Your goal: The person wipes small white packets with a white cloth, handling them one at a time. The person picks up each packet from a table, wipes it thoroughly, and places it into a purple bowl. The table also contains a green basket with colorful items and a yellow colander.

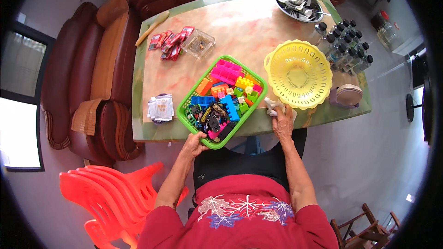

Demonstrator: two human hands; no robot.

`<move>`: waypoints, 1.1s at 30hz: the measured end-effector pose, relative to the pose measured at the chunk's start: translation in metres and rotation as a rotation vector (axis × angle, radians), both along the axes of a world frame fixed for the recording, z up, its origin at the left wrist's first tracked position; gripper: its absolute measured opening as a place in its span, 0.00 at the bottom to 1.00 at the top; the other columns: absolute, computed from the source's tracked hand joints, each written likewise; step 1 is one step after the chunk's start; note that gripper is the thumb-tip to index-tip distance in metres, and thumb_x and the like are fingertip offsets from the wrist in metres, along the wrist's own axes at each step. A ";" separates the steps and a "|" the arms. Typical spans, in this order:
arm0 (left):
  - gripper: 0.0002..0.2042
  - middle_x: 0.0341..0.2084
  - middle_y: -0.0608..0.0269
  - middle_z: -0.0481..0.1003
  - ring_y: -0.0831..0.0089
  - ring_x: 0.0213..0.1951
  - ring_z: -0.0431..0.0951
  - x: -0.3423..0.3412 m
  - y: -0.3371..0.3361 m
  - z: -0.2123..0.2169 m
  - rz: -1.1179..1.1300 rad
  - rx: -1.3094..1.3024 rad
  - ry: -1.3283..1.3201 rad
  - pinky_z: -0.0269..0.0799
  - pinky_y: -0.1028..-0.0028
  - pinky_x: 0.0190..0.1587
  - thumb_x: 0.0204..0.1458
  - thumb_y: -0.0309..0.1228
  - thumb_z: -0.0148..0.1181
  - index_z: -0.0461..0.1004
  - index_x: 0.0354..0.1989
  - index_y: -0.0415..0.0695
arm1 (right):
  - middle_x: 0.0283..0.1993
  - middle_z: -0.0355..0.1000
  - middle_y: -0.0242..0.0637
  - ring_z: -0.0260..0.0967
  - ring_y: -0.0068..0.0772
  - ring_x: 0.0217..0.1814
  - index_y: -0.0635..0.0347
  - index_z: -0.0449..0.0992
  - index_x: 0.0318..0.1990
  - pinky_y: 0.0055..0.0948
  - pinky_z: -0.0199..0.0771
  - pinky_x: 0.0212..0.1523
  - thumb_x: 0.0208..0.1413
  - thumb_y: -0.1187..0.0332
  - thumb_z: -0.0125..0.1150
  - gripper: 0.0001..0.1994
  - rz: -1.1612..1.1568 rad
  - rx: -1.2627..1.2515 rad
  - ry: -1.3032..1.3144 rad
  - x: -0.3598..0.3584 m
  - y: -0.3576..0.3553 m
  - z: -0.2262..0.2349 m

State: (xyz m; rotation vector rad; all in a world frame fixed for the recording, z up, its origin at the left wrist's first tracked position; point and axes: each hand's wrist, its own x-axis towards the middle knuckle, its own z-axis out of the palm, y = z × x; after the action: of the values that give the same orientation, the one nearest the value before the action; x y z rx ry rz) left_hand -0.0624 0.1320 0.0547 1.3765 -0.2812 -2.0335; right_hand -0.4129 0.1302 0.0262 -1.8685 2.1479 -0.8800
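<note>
Head view: left hand (193,144) grips the near rim of the green basket (191,93), fingers curled on it. Basket sits at the bench's (240,32) near edge, full of coloured building blocks (224,91). Right hand (282,123) presses on a crumpled white cloth (273,107) at the near edge, just right of the basket; grip looks closed on the cloth. Yellow perforated bowl (299,73) beside it, empty. Small black-capped bottles (344,46) by the right edge.
</note>
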 end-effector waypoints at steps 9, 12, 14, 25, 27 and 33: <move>0.15 0.29 0.52 0.77 0.58 0.29 0.80 0.014 0.004 0.008 -0.077 0.009 -0.290 0.79 0.50 0.32 0.43 0.24 0.53 0.70 0.41 0.32 | 0.43 0.63 0.47 0.66 0.54 0.44 0.56 0.71 0.42 0.46 0.69 0.42 0.46 0.76 0.55 0.13 -0.010 0.093 -0.087 -0.018 0.009 -0.008; 0.13 0.26 0.56 0.76 0.60 0.27 0.79 0.019 -0.009 0.000 -0.070 0.001 -0.297 0.78 0.53 0.31 0.41 0.23 0.53 0.70 0.38 0.35 | 0.41 0.63 0.48 0.67 0.55 0.42 0.55 0.71 0.42 0.46 0.69 0.41 0.48 0.74 0.54 0.12 -0.042 0.089 -0.130 -0.021 0.004 -0.010; 0.11 0.25 0.58 0.75 0.62 0.25 0.77 0.028 -0.022 -0.009 -0.082 -0.021 -0.308 0.77 0.57 0.29 0.40 0.24 0.54 0.71 0.35 0.36 | 0.40 0.66 0.49 0.67 0.55 0.43 0.52 0.72 0.44 0.46 0.68 0.43 0.48 0.73 0.53 0.14 -0.100 0.133 -0.172 -0.018 -0.001 -0.007; 0.16 0.30 0.56 0.69 0.62 0.34 0.71 0.030 -0.039 -0.002 0.151 -0.665 -1.589 0.70 0.64 0.38 0.40 0.31 0.62 0.68 0.36 0.39 | 0.39 0.63 0.49 0.67 0.58 0.40 0.52 0.71 0.45 0.48 0.68 0.41 0.48 0.73 0.53 0.15 -0.016 0.163 -0.139 -0.010 0.007 -0.004; 0.21 0.34 0.56 0.67 0.61 0.38 0.68 -0.010 -0.036 0.034 0.093 -0.748 -1.419 0.66 0.65 0.41 0.40 0.34 0.67 0.67 0.40 0.39 | 0.39 0.63 0.49 0.67 0.57 0.40 0.52 0.71 0.45 0.48 0.69 0.41 0.48 0.74 0.53 0.14 -0.052 0.147 -0.115 -0.014 0.009 -0.004; 0.21 0.35 0.51 0.68 0.51 0.41 0.69 -0.056 -0.033 0.041 -0.363 -1.027 -1.555 0.67 0.58 0.43 0.43 0.33 0.66 0.68 0.44 0.41 | 0.40 0.62 0.48 0.67 0.55 0.41 0.51 0.70 0.48 0.47 0.70 0.39 0.48 0.73 0.54 0.17 -0.070 0.128 -0.091 -0.008 0.009 -0.004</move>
State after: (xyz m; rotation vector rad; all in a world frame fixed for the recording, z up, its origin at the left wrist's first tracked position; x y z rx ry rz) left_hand -0.1181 0.0986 0.0954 1.8217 -1.9387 -0.2918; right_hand -0.4212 0.1394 0.0224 -1.6697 2.1716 -0.8044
